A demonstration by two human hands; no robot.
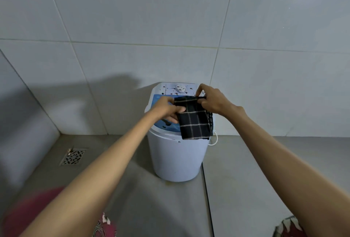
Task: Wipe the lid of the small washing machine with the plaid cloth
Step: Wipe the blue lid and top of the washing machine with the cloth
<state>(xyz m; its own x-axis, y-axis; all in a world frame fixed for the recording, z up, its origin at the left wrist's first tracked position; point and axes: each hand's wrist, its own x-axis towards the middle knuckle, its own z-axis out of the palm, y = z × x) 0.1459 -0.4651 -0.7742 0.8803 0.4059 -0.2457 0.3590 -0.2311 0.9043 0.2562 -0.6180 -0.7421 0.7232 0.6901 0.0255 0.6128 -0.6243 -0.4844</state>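
A small white washing machine (176,159) stands on the grey floor against the tiled wall. Its blue translucent lid (166,126) is mostly covered by my hands and the cloth. Behind the lid sits a white control panel with a round dial (180,88). A black plaid cloth (195,123) hangs folded above the lid. My left hand (167,109) pinches the cloth's upper left corner. My right hand (212,100) grips its upper right edge. The cloth's lower end drapes over the machine's right front rim.
A metal floor drain (73,157) lies at the left near the wall corner. A white cord (215,140) loops at the machine's right side. Grey tiled walls close in behind and at the left. Red patterned clothing shows at the bottom edge.
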